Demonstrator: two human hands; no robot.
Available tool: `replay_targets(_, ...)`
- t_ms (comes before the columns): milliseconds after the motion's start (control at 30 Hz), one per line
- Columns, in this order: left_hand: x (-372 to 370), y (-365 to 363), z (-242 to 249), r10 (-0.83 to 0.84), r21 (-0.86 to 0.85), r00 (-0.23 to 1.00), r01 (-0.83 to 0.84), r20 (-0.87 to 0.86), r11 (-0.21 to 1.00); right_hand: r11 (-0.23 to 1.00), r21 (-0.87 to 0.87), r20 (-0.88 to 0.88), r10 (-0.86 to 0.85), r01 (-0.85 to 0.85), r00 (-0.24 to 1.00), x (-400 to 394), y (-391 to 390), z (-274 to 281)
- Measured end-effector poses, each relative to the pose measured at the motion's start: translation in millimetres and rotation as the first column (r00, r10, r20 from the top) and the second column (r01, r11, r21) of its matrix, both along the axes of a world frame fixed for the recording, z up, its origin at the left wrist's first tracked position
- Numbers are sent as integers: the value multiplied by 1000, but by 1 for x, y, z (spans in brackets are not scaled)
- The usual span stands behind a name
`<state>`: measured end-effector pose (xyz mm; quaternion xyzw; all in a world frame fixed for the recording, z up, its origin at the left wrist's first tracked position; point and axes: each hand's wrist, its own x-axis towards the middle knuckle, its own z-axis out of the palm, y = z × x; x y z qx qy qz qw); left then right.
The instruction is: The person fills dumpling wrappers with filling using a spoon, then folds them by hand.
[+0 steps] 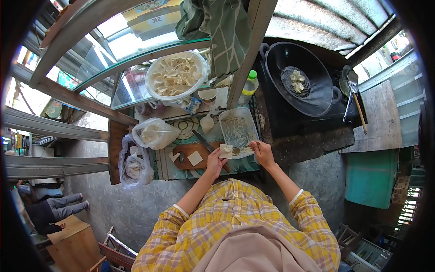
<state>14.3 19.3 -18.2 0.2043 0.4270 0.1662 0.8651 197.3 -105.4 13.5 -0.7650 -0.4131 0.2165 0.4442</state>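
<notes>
My left hand holds a square white dumpling wrapper flat on its fingers, with a small pale lump on top. My right hand is closed on the handle of a spoon, whose bowl is beside the wrapper. Just beyond stands a clear plastic container with pale paste smeared inside. Under and left of my left hand lies a brown wooden board. Another square wrapper rests on it, and a knife lies across it.
A white bowl of folded dumplings stands behind glass. At the right, a black wok holds several pieces in oil, with utensils beside it. Plastic bags sit left. A green-capped bottle stands near the post. A person is far left.
</notes>
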Motion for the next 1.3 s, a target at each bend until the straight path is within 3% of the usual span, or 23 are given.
replay_targets(100,1,-1,-6,-5,9,1000,4,7,1000,999,39,-41,-6,7,999,10,8,-8)
replay_targets(200,3,0,-7,0,23,1000,-1,2,1000,999,-39,-259,-22,12,966,23,12,-5)
replay_targets(367,3,1,-7,7,8,1000,-7,-18,1000,975,-20,-474,-204,222,856,36,6,-15)
replay_targets(533,-1,9,12,97,-10,995,-97,3,995,879,22,-625,-359,475,693,46,-16,18)
replay_targets(667,9,19,45,120,-95,992,-117,31,989,808,139,-899,-140,573,415,25,-24,65)
replay_targets(833,31,27,88,85,-258,980,-36,182,965,707,268,-952,89,655,294,-1,-20,76)
replay_targets(1033,39,29,127,31,-329,959,67,282,942,633,323,-946,247,703,212,-8,-16,83)
replay_targets(1300,35,24,155,30,-366,935,108,352,924,599,352,-931,299,719,207,-12,-20,89)
